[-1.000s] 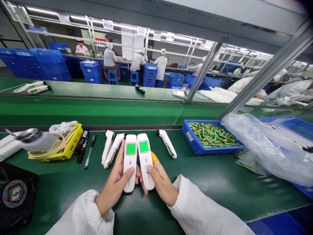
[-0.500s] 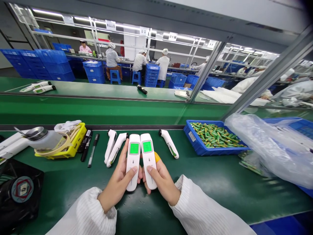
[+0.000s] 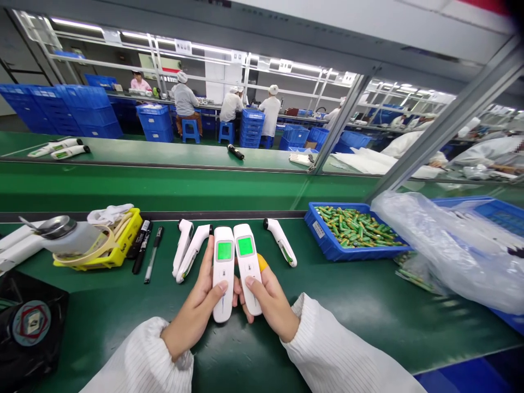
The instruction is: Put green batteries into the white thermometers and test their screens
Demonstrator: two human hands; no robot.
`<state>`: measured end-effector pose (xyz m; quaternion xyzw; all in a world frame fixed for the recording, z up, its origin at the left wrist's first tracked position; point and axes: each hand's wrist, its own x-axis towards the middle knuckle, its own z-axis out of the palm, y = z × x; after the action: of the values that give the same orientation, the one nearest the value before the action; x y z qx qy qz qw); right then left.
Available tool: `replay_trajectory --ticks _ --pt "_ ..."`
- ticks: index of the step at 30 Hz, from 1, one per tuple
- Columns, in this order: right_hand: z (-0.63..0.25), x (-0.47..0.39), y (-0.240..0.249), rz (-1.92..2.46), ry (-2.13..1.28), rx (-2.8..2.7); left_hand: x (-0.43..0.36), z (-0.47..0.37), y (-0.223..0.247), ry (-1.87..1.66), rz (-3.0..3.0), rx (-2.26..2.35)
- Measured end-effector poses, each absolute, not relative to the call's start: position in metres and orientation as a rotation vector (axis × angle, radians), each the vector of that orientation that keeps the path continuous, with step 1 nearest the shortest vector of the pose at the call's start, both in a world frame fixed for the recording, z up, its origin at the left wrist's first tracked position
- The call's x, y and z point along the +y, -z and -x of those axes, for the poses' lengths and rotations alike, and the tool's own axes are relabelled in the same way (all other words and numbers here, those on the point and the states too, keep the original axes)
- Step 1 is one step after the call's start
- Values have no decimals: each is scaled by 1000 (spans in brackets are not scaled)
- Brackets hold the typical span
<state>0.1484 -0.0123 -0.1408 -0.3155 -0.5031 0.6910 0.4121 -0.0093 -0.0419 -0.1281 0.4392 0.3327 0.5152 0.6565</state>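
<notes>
My left hand (image 3: 198, 305) is closed around a white infrared thermometer (image 3: 223, 273), its thumb resting on the front below the lit green screen. A second white infrared thermometer (image 3: 248, 267), also glowing green, is gripped in my right hand (image 3: 272, 303), which has a yellow cover on one finger. The two are held upright side by side, screens facing me. Just beyond my left hand, two more thermometers (image 3: 192, 251) lie on the green bench. Another thermometer (image 3: 280, 242) lies past my right hand, with green showing along its handle.
A blue bin of green batteries (image 3: 352, 226) stands right, beside a clear plastic bag (image 3: 446, 245). Pens (image 3: 153, 255), a yellow basket (image 3: 126, 240), a bottle with a metal lid (image 3: 73, 234) and a black object (image 3: 33, 327) are left. Co-workers (image 3: 270, 112) are beyond a conveyor.
The whole view has shifted slightly, with the scene sliding a little left. Both hands keep hold of their thermometers, and both screens stay green.
</notes>
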Motion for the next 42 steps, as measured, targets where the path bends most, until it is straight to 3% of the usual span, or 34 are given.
replay_trajectory --ticks 13,29,36,42 --pt "-147 -13 141 756 -1783 -1320 -39 6 128 -1285 -1089 954" --pt "-146 -11 147 1127 -1436 -1704 -32 8 131 -1531 -1012 1153" --pt "-136 -13 142 940 -1754 -1425 -32 8 135 -1510 -998 1156" --pt "-131 -16 139 927 -1762 -1386 -31 7 134 -1532 -1044 1150"
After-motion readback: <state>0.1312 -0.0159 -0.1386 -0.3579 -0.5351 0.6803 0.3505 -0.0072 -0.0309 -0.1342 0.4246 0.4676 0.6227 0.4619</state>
